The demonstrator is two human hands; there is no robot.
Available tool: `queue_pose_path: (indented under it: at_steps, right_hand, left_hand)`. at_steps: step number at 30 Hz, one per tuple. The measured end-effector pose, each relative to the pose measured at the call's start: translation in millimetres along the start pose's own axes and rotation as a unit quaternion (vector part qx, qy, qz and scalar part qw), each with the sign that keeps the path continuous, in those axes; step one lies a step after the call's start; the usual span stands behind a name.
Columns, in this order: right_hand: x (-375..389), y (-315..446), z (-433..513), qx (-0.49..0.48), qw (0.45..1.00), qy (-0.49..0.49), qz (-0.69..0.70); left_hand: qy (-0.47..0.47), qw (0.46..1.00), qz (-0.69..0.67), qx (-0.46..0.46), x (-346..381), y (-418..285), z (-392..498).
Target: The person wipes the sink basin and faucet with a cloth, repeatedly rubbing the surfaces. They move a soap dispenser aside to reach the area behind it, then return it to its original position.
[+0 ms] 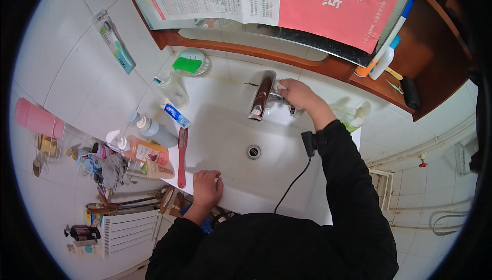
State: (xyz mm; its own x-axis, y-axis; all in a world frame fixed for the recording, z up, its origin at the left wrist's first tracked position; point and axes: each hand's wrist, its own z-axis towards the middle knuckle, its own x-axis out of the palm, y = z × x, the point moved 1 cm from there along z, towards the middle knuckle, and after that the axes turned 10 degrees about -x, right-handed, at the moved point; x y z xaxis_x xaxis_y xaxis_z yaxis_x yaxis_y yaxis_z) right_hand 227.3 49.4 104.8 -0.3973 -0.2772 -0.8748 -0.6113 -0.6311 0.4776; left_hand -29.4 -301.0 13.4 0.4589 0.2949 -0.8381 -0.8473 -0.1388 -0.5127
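A white ceramic washbasin (230, 141) with a metal drain (253, 152) lies before me. My right hand (300, 94) reaches to the right side of the chrome faucet (263, 95). Its fingers pinch a small white wad (279, 86), cloth or tissue, against the metal; much of the wad is hidden. The faucet's lever (293, 109) shows under the wrist. My left hand (206, 188) rests on the basin's front rim with its fingers loosely curled, and nothing shows in it. Just left of it lies a red long-handled brush or comb (182, 159).
Along the left rim stand a toothpaste tube (177, 115), a clear cup (176, 93), pump bottles (153, 151) and a beige tube (160, 171). A green sponge (187, 64) sits in a soap dish. Overhead juts a wooden cabinet (434, 49). A black cable (294, 185) hangs from my right cuff.
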Motion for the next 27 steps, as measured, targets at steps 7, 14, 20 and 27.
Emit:
queue_pose_path:
  at_steps: [7, 14, 20, 27]
  right_hand:
    - [15.3, -40.0, 18.4, 0.156, 0.898, 0.028, 0.411]
    - [36.6, -59.0, 1.6, 0.252, 0.734, -0.005, 0.631]
    - [72.9, -63.3, -20.3, 0.253, 0.535, -0.013, 0.806]
    - [100.9, -50.7, -43.7, 0.197, 0.428, -0.074, 0.879]
  left_hand:
    - [-0.007, 1.0, 0.01, 0.009, -0.4, -0.4, 0.7]
    - [-0.004, 1.0, 0.011, 0.012, -2.3, -2.3, 1.9]
    - [-0.008, 1.0, -0.002, 0.013, -3.2, -3.0, 1.8]
    - [-0.014, 1.0, 0.006, 0.012, -2.2, -2.5, 1.9]
